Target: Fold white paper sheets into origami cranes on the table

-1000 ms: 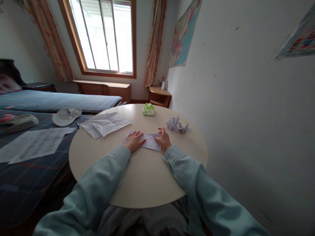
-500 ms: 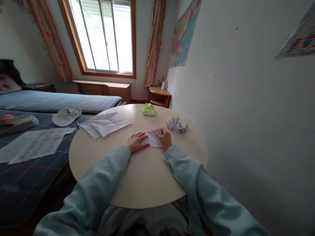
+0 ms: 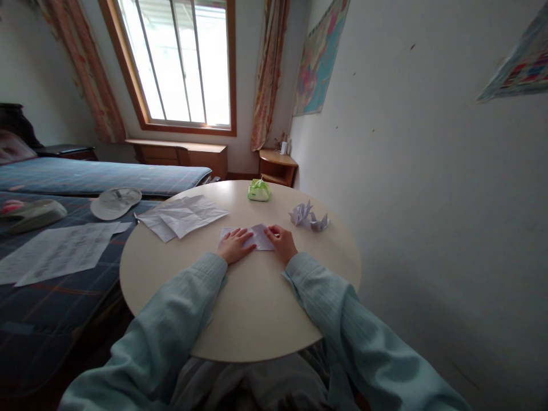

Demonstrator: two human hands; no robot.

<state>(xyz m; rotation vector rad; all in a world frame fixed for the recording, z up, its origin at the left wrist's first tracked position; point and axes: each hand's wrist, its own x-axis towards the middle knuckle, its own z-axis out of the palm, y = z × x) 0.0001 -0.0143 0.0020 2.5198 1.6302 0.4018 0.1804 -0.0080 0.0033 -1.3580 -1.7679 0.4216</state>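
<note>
A white sheet of paper (image 3: 262, 240) lies between my hands on the round table (image 3: 257, 308). My left hand (image 3: 235, 245) rests flat across its left part, fingers spread and holding it down. The right end of the paper is pinched by my right hand (image 3: 282, 242), thumb and fingers closed on its edge, and that end looks folded inward. Part of the paper is hidden under both hands. Folded paper figures (image 3: 309, 217) stand to the right, beyond my right hand.
Creased white sheets (image 3: 188, 217) lie at the table's left. A green-and-white tissue pack (image 3: 259, 191) sits at the far edge. Left of the table, a bed (image 3: 51, 302) holds printed sheets (image 3: 64, 251) and a pale cap (image 3: 115, 204). A bare wall (image 3: 428, 228) rises on the right.
My right hand has moved left, bringing the paper's right end inward, so the visible sheet is shorter. My left hand has barely shifted and still presses on it.
</note>
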